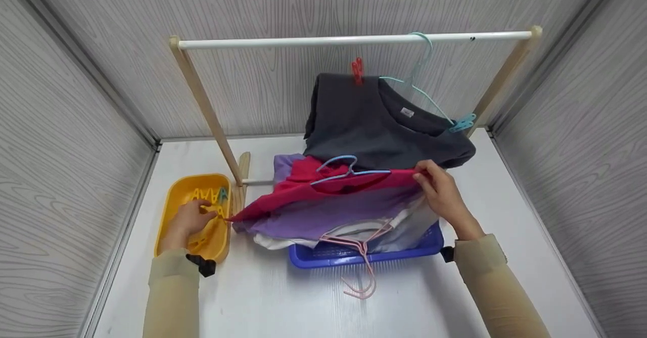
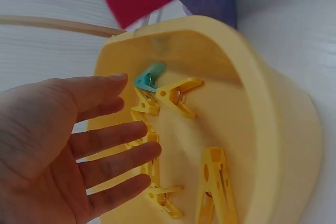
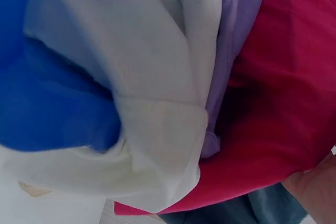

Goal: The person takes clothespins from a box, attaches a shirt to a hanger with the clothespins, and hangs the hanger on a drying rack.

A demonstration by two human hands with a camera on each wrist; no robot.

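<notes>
My left hand (image 1: 189, 222) hovers inside the yellow basket (image 1: 170, 196), fingers loosely extended and nothing in them. Under it lie several yellow clothespins (image 2: 178, 98) and a teal clothespin (image 2: 149, 76). My right hand (image 1: 441, 191) pinches one shoulder of a red shirt (image 1: 285, 196) between thumb and fingers. Inside that shirt's neck sits a light blue hanger (image 1: 350, 173), hook upward. The shirt's other shoulder reaches toward the yellow basket's edge. Beneath it are a purple garment (image 1: 328, 216) and a white garment (image 3: 163, 145), heaped over a blue basket (image 1: 333, 262).
Behind, a rack with a white rail (image 1: 303, 41) holds a dark grey shirt (image 1: 349, 121) on a teal hanger (image 1: 412, 83). A red clothespin (image 1: 358, 71) and a light blue clothespin (image 1: 463, 123) grip its shoulders. A pink hanger (image 1: 363, 247) hangs over the blue basket's front.
</notes>
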